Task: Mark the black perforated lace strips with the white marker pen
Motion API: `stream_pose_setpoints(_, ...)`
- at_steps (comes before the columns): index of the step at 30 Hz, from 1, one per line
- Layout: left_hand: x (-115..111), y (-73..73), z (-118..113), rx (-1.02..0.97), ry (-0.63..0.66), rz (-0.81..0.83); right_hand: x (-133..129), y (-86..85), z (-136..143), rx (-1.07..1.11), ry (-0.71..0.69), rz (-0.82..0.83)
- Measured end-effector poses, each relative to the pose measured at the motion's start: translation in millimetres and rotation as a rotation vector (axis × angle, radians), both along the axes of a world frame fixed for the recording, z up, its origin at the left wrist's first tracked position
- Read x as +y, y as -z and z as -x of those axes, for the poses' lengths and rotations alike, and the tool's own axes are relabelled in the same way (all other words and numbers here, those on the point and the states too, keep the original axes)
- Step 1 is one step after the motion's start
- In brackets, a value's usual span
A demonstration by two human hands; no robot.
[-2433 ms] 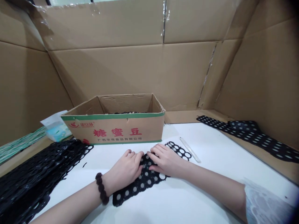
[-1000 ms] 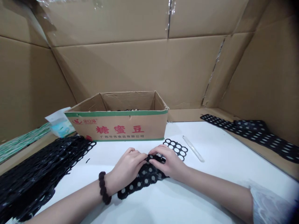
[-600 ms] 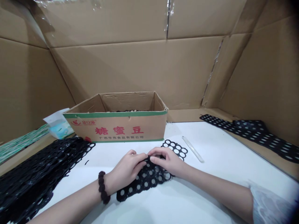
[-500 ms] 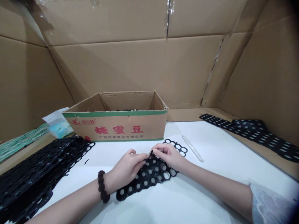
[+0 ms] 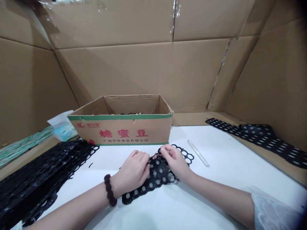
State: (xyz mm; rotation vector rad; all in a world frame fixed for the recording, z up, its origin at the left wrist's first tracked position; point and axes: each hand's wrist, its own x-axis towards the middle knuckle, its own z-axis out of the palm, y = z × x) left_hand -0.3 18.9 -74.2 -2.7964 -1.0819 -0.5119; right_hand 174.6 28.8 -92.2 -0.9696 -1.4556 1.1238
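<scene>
The black sheet point(image 5: 157, 175), dotted with round pale spots, lies slanted on the white table point(image 5: 203, 201), in front of the cardboard box point(image 5: 127, 137) and under both hands; the left hand point(image 5: 134, 169) rests over its left part, fingers curled and thumb against it; its fingertips are hidden, so I cannot tell whether that grip is pinching; the right hand point(image 5: 176, 162) has thumb and forefinger pressed together, pinching the sheet's upper edge.

Just beyond the right hand, and partly hidden by it, lies a black ring lattice point(image 5: 189, 157); a slim whitish tool point(image 5: 198, 153) lies to the right of that; the box bears red printing and a green rim, with dark pieces inside; a heap of black openwork point(image 5: 43, 179) fills the left side, with a packet point(image 5: 63, 130) and green-and-white strips point(image 5: 24, 145) behind; more dotted black strips point(image 5: 261, 142) lie along the right; cardboard walls point(image 5: 134, 70) enclose the table; a dark band point(image 5: 110, 190) circles the left wrist.
</scene>
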Motion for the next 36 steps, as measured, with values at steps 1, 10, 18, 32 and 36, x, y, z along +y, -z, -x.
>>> stream_pose_setpoints(1, 0.1, 1.3, -0.5, 0.049, 0.007, -0.080, -0.7, -0.4, 0.4, 0.003, 0.011, 0.000)
stream_pose_setpoints(10, -4.1, 0.6, -4.4, 0.285, 0.073, -0.443, -5.9, 0.7, 6.1, -0.006, 0.095, -0.031)
stream_pose_setpoints(18, -14.2, 1.1, -2.3, 0.277, 0.125, -0.336, 8.7, -8.3, -9.1, 0.150, 0.296, 0.195)
stream_pose_setpoints(32, 5.7, -5.3, 6.6, -0.379, -0.001, 0.620, -7.2, 4.1, -13.4, -0.818, 0.090, -0.725)
stream_pose_setpoints(36, 8.1, -14.7, 11.3, -0.397, 0.066, 0.960, -9.8, 7.8, -10.0, -0.880, -0.013, -0.714)
